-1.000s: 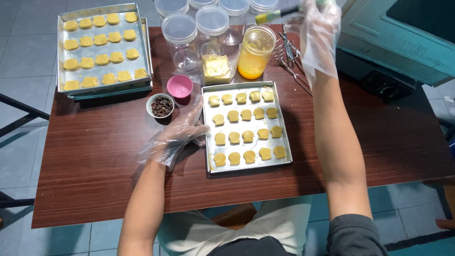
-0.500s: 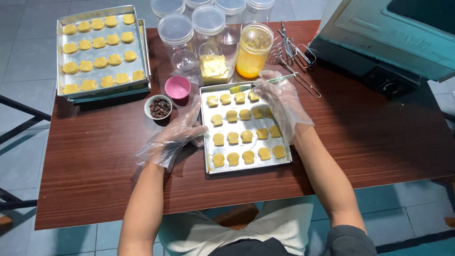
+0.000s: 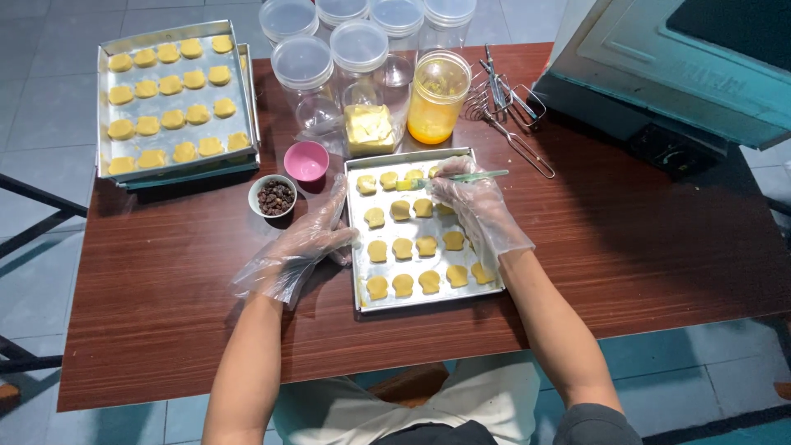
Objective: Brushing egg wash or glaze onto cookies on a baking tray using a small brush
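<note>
Containers only; no labels, signs or screens visible. Five clear round plastic jars with translucent lids (image 3: 303, 62) cluster at the far edge of the brown wooden table (image 3: 165, 313), between the far metal tray (image 3: 103, 165) and the teal appliance (image 3: 659, 74). Just beside them stands an open clear jar of yellow-orange liquid (image 3: 437, 99), with a clear bag of yellow blocks (image 3: 371, 130) to its left.

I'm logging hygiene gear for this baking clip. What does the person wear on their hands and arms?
Both the left hand and right hand wear loose, crinkled, clear plastic gloves ending at the wrists. The forearms are bare, with no sleeves in view.
</note>
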